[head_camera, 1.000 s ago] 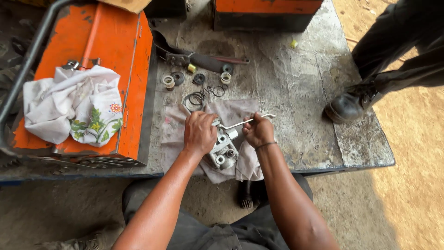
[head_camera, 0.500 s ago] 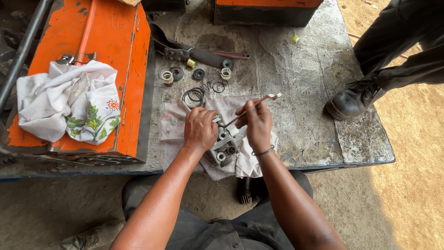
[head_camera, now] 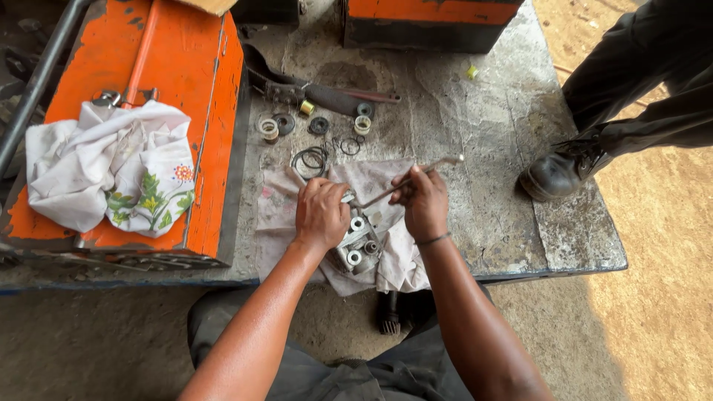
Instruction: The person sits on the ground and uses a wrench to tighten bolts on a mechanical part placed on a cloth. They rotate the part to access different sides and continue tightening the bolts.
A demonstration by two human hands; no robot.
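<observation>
Swinging further right since a moment ago, the thin metal rod (head_camera: pixel 407 182) is staying clamped in my right hand (head_camera: pixel 421 202). I am pressing my left hand (head_camera: pixel 321 214), fingers closed, onto the metal valve block (head_camera: pixel 358 241), which is lying on the stained rag (head_camera: pixel 397 260) at the slab's near edge.

The left hand (head_camera: pixel 321 214) hides the top of the metal block (head_camera: pixel 358 241); the frame's edge crops the bystander's leg (head_camera: pixel 639 89).

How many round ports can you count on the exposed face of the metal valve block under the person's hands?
3: one upper port beside the left hand, one at the right edge, one lowest. More may be hidden beneath the left hand.
</observation>
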